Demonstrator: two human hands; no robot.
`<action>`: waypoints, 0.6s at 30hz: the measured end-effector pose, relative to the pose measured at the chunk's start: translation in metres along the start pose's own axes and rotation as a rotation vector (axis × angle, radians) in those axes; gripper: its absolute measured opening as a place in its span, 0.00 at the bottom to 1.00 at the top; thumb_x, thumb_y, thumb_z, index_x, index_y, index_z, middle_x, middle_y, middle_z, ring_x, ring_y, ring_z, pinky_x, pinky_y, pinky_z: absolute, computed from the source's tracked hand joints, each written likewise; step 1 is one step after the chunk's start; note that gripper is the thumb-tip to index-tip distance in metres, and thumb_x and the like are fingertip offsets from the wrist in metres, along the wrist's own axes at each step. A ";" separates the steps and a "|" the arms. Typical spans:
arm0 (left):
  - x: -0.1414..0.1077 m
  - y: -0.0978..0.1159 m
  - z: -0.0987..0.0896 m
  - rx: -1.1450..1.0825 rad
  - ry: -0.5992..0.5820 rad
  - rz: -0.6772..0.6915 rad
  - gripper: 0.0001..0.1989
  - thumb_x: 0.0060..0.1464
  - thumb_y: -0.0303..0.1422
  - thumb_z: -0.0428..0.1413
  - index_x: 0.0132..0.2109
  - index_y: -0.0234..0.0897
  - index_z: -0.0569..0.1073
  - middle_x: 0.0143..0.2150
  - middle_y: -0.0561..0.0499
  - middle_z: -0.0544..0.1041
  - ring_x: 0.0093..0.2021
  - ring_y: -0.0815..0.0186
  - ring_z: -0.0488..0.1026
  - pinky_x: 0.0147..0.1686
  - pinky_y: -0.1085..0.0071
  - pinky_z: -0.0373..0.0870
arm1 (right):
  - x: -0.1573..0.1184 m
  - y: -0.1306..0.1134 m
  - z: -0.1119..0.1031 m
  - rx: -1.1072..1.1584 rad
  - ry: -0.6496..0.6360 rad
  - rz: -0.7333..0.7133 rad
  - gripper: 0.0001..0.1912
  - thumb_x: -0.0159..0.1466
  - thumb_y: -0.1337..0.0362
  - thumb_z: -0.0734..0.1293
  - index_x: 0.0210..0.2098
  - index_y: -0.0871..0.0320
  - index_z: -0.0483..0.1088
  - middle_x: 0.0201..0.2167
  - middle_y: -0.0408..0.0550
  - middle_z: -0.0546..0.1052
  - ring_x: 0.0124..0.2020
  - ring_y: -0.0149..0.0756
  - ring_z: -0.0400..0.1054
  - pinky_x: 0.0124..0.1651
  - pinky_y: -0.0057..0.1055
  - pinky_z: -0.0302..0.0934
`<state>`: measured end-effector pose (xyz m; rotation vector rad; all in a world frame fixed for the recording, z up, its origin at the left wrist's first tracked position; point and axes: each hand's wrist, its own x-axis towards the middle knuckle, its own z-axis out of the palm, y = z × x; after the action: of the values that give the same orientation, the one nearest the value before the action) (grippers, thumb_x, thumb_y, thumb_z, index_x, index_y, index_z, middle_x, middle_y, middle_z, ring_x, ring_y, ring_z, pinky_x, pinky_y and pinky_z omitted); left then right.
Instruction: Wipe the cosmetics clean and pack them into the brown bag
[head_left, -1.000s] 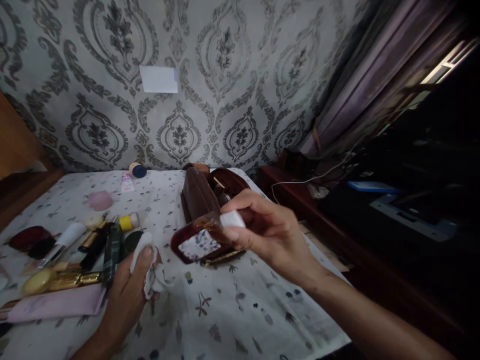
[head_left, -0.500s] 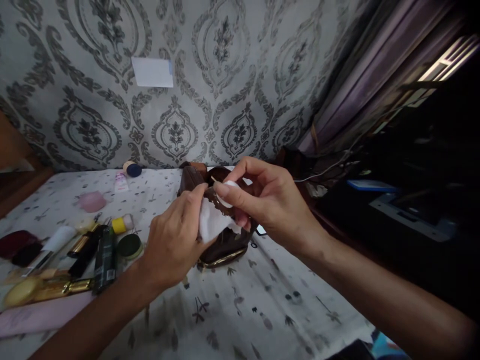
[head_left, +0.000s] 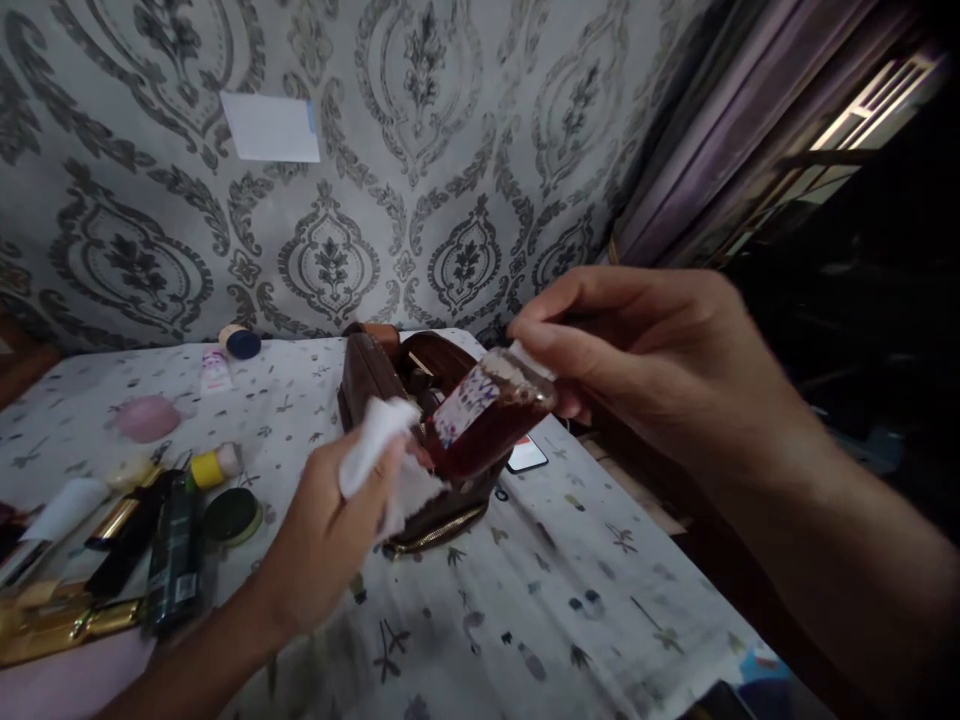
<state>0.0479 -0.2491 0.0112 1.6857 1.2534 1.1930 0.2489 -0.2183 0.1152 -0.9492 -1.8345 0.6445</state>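
Observation:
My right hand [head_left: 637, 350] pinches a small bottle of dark red liquid [head_left: 480, 430] by its white cap [head_left: 534, 358]. The bottle is tilted, with its base toward the lower left and a patterned label on its side. In my left hand [head_left: 337, 530] is a crumpled white tissue [head_left: 394, 460], right beside the bottle's lower end; I cannot tell whether the two touch. Behind and below both hands stands an open brown handbag [head_left: 367, 375] with a gold zipper, partly hidden by the bottle and tissue.
Cosmetics lie at the left: a dark green tube [head_left: 174, 560], a round dark jar [head_left: 232, 515], a yellow-capped bottle [head_left: 214, 466] and a pink sponge [head_left: 147, 418]. A phone [head_left: 528, 455] rests right of the bag. The patterned wall [head_left: 330, 250] rises behind the table.
My right hand has moved right and nearer, and the red bottle, mostly hidden before, now shows below its cap. My left hand with the tissue has shifted left and down.

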 end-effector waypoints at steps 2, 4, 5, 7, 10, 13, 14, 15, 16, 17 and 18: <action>-0.009 -0.005 0.008 0.169 -0.174 0.196 0.11 0.57 0.38 0.52 0.42 0.40 0.75 0.45 0.45 0.81 0.43 0.55 0.78 0.41 0.63 0.77 | -0.001 0.003 -0.008 -0.086 0.041 -0.031 0.05 0.63 0.66 0.71 0.30 0.59 0.75 0.18 0.38 0.72 0.17 0.20 0.63 0.18 0.18 0.56; -0.018 -0.010 0.019 0.395 -0.332 0.333 0.15 0.50 0.29 0.54 0.47 0.40 0.74 0.65 0.40 0.69 0.58 0.50 0.72 0.49 0.56 0.75 | -0.002 0.010 -0.013 -0.156 -0.015 -0.058 0.05 0.64 0.64 0.70 0.33 0.58 0.75 0.20 0.39 0.73 0.19 0.22 0.64 0.20 0.20 0.58; -0.022 -0.012 0.025 0.504 -0.400 0.365 0.19 0.47 0.27 0.54 0.48 0.39 0.73 0.69 0.38 0.63 0.62 0.47 0.68 0.49 0.54 0.75 | -0.001 0.014 -0.015 -0.202 -0.061 -0.085 0.05 0.64 0.62 0.70 0.35 0.58 0.75 0.22 0.41 0.74 0.21 0.24 0.66 0.21 0.21 0.59; -0.027 -0.015 0.034 0.661 -0.527 0.401 0.22 0.44 0.25 0.54 0.49 0.36 0.72 0.70 0.35 0.59 0.64 0.44 0.65 0.44 0.54 0.78 | 0.000 0.022 -0.018 -0.338 -0.161 -0.175 0.07 0.65 0.61 0.69 0.38 0.57 0.75 0.28 0.44 0.75 0.25 0.27 0.68 0.25 0.24 0.61; -0.028 -0.018 0.036 0.726 -0.626 0.437 0.22 0.45 0.23 0.53 0.50 0.36 0.71 0.68 0.35 0.63 0.63 0.45 0.66 0.41 0.55 0.80 | 0.005 0.030 -0.022 -0.513 -0.372 -0.310 0.07 0.68 0.63 0.65 0.39 0.58 0.74 0.34 0.47 0.75 0.32 0.30 0.69 0.32 0.28 0.62; -0.028 -0.020 0.031 0.710 -0.615 0.469 0.22 0.47 0.21 0.51 0.50 0.37 0.71 0.65 0.37 0.68 0.62 0.47 0.68 0.41 0.57 0.80 | 0.010 0.035 -0.022 -0.492 -0.575 -0.350 0.08 0.70 0.65 0.62 0.40 0.58 0.73 0.37 0.48 0.75 0.36 0.31 0.70 0.38 0.29 0.63; -0.029 -0.021 0.030 0.706 -0.602 0.472 0.21 0.48 0.21 0.50 0.50 0.37 0.71 0.65 0.37 0.68 0.63 0.48 0.67 0.40 0.58 0.80 | 0.011 0.037 -0.022 -0.478 -0.612 -0.345 0.08 0.70 0.65 0.62 0.39 0.57 0.73 0.37 0.48 0.76 0.36 0.32 0.70 0.39 0.29 0.63; -0.031 -0.021 0.029 0.707 -0.594 0.471 0.20 0.49 0.21 0.51 0.49 0.38 0.71 0.66 0.38 0.67 0.63 0.48 0.66 0.40 0.59 0.80 | 0.012 0.039 -0.021 -0.471 -0.640 -0.335 0.08 0.69 0.64 0.63 0.38 0.57 0.74 0.37 0.47 0.76 0.36 0.32 0.70 0.39 0.29 0.63; -0.033 -0.022 0.029 0.712 -0.587 0.466 0.18 0.50 0.21 0.51 0.48 0.39 0.71 0.66 0.38 0.67 0.64 0.48 0.65 0.39 0.60 0.80 | 0.012 0.041 -0.019 -0.469 -0.667 -0.322 0.08 0.69 0.64 0.63 0.37 0.56 0.74 0.37 0.47 0.76 0.36 0.33 0.70 0.39 0.29 0.63; -0.034 -0.022 0.030 0.722 -0.579 0.459 0.16 0.51 0.22 0.51 0.47 0.39 0.71 0.66 0.38 0.67 0.65 0.48 0.64 0.39 0.60 0.80 | 0.012 0.044 -0.018 -0.470 -0.695 -0.310 0.09 0.69 0.64 0.63 0.35 0.55 0.74 0.36 0.47 0.76 0.35 0.33 0.70 0.38 0.30 0.63; -0.036 -0.023 0.031 0.734 -0.573 0.453 0.14 0.53 0.22 0.51 0.46 0.39 0.71 0.66 0.38 0.66 0.65 0.48 0.63 0.39 0.60 0.80 | 0.012 0.046 -0.016 -0.472 -0.728 -0.305 0.09 0.69 0.65 0.63 0.34 0.55 0.74 0.36 0.47 0.76 0.35 0.33 0.70 0.38 0.30 0.63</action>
<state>0.0664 -0.2778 -0.0285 2.7084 1.0125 0.3783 0.2759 -0.1816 0.0932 -0.7392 -2.8023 0.3885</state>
